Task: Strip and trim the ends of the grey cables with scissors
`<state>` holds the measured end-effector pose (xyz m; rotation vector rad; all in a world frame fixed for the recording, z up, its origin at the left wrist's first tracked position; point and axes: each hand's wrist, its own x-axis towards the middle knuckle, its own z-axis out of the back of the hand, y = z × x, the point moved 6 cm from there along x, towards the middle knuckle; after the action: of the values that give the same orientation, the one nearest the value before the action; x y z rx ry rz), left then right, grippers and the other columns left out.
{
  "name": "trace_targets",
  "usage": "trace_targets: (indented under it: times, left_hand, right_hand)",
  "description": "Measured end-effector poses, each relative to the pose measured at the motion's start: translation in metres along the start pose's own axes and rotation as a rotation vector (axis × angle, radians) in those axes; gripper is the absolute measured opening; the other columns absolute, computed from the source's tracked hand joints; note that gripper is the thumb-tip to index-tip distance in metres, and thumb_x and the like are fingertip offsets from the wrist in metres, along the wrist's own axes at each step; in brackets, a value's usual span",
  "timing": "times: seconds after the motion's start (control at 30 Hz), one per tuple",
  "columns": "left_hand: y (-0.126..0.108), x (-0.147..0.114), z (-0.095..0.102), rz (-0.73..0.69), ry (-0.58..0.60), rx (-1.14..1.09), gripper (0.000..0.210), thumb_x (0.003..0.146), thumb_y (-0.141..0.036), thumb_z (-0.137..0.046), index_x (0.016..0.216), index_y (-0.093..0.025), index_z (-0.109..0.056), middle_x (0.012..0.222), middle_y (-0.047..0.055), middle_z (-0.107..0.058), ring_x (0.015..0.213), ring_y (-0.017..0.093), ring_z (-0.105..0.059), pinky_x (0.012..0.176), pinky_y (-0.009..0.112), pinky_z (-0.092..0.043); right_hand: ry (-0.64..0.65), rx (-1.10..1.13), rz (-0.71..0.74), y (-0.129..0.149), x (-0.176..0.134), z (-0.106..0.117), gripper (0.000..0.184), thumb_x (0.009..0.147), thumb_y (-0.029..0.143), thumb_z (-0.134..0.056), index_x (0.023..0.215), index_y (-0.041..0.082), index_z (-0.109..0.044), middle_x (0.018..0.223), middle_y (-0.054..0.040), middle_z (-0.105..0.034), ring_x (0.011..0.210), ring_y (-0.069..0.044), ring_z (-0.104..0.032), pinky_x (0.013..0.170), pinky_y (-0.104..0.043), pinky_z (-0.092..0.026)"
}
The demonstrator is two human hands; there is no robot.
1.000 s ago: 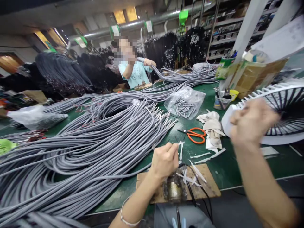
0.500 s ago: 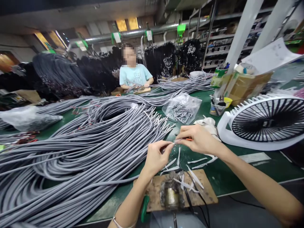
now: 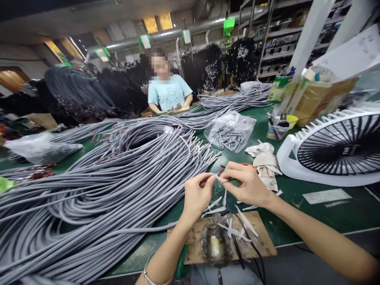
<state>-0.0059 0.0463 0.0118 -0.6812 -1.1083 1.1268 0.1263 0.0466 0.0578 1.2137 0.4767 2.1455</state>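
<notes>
My left hand (image 3: 198, 194) is closed in a pinch around the end of a grey cable, most of it hidden by the fingers. At the fingertips a short bit of white and dark reddish wire ends (image 3: 219, 172) shows. The thumb and finger of my right hand (image 3: 245, 184) pinch these wire ends from the other side, and the two hands almost touch. An orange curved handle (image 3: 249, 165) shows behind my right hand; whether that hand holds it I cannot tell. Left of my hands lies a large bundle of grey cables (image 3: 127, 186) with pale stripped ends.
Below my hands, a wooden board (image 3: 264, 237) carries a metal block (image 3: 216, 245), black cords and white strips (image 3: 247, 221). A clear bag of cut grey pieces (image 3: 230, 132), a pale cloth glove (image 3: 265, 162) and a white fan (image 3: 332, 150) lie beyond. A co-worker (image 3: 170, 93) sits opposite.
My right hand has turned and shifted slightly down, its fingers now pinching at the wire ends. The orange handle, earlier beneath its fingers, now shows behind the hand. The view has shifted slightly.
</notes>
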Motion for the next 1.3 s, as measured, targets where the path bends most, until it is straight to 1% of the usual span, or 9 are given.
trace_targets:
  times: [0.07,0.17,0.3,0.43,0.57,0.73,0.97,1.17,1.3]
  left_hand:
    - [-0.006,-0.002,-0.006,-0.094,0.11,0.085,0.021,0.081,-0.025,-0.053,0.086,-0.015,-0.071,0.063,0.003,-0.064,0.054,0.011,-0.055,0.051,0.021,-0.041]
    - [-0.019,-0.007,-0.009,-0.218,0.287,0.141,0.023,0.082,-0.023,-0.052,0.096,-0.018,-0.07,0.063,0.002,-0.062,0.055,0.011,-0.051,0.054,0.022,-0.04]
    - [-0.016,-0.007,0.004,-0.04,0.349,-0.147,0.032,0.083,-0.029,-0.051,0.106,-0.013,-0.065,0.061,0.003,-0.06,0.052,0.01,-0.047,0.048,0.021,-0.038]
    - [-0.007,0.001,0.02,0.035,0.181,-0.442,0.045,0.078,-0.029,-0.058,0.12,-0.013,-0.055,0.073,0.005,-0.063,0.053,0.008,-0.048,0.048,0.019,-0.04]
    - [0.004,0.003,0.016,0.092,0.125,-0.237,0.041,0.077,-0.028,-0.058,0.114,-0.012,-0.059,0.081,0.009,-0.068,0.057,0.01,-0.055,0.052,0.021,-0.046]
    - [0.007,0.002,0.011,0.121,0.086,-0.057,0.029,0.076,-0.029,-0.058,0.096,-0.009,-0.068,0.072,0.008,-0.069,0.053,0.013,-0.06,0.052,0.024,-0.05]
    - [0.003,-0.002,0.003,0.048,0.138,0.05,0.023,0.078,-0.026,-0.057,0.091,-0.011,-0.069,0.064,0.006,-0.069,0.05,0.015,-0.062,0.049,0.023,-0.05]
    - [-0.002,-0.004,-0.006,-0.247,0.092,0.455,0.017,0.076,-0.01,-0.056,0.084,-0.015,-0.07,0.076,0.008,-0.07,0.067,0.017,-0.065,0.066,0.028,-0.051]
    - [-0.012,-0.01,-0.015,-0.443,0.25,0.414,0.022,0.081,-0.01,-0.049,0.091,-0.016,-0.068,0.079,0.008,-0.067,0.07,0.015,-0.061,0.066,0.025,-0.049]
  right_hand:
    - [-0.026,-0.029,-0.02,-0.003,0.0,0.003,0.015,0.076,0.015,-0.052,0.065,0.013,-0.061,0.064,-0.0011,-0.052,0.058,-0.009,-0.045,0.054,-0.022,-0.034]
    - [-0.028,0.084,-0.265,-0.03,0.002,0.003,0.018,0.075,0.021,-0.054,0.059,0.014,-0.058,0.059,0.0007,-0.05,0.053,-0.008,-0.043,0.05,-0.022,-0.032]
    - [0.042,0.339,-0.496,-0.053,0.002,-0.005,0.024,0.074,0.028,-0.054,0.055,0.014,-0.054,0.049,0.0045,-0.042,0.046,-0.006,-0.036,0.046,-0.021,-0.028]
    - [0.021,0.294,-0.335,-0.034,0.002,0.002,0.024,0.074,0.027,-0.054,0.053,0.014,-0.051,0.053,0.0039,-0.042,0.048,-0.006,-0.036,0.046,-0.021,-0.028]
    - [0.026,0.173,-0.129,-0.013,-0.001,0.005,0.016,0.074,0.02,-0.055,0.059,0.015,-0.056,0.06,0.0012,-0.05,0.052,-0.008,-0.042,0.047,-0.021,-0.031]
    - [-0.197,0.057,-0.362,-0.036,-0.009,0.01,0.019,0.072,0.034,-0.062,0.069,0.016,-0.055,0.065,0.0003,-0.057,0.055,-0.009,-0.049,0.048,-0.02,-0.038]
    - [0.1,-0.11,-0.233,-0.034,-0.013,-0.015,0.017,0.081,0.023,-0.052,0.077,0.015,-0.068,0.069,-0.0038,-0.067,0.063,-0.013,-0.058,0.059,-0.023,-0.04]
    - [0.188,-0.397,0.047,-0.014,-0.015,-0.022,0.024,0.08,0.016,-0.047,0.061,0.015,-0.062,0.058,-0.0015,-0.055,0.052,-0.01,-0.046,0.05,-0.024,-0.026]
    - [0.174,-0.045,-0.206,-0.039,-0.003,-0.013,0.018,0.075,0.02,-0.054,0.059,0.014,-0.06,0.057,0.0004,-0.055,0.055,-0.009,-0.046,0.054,-0.022,-0.031]
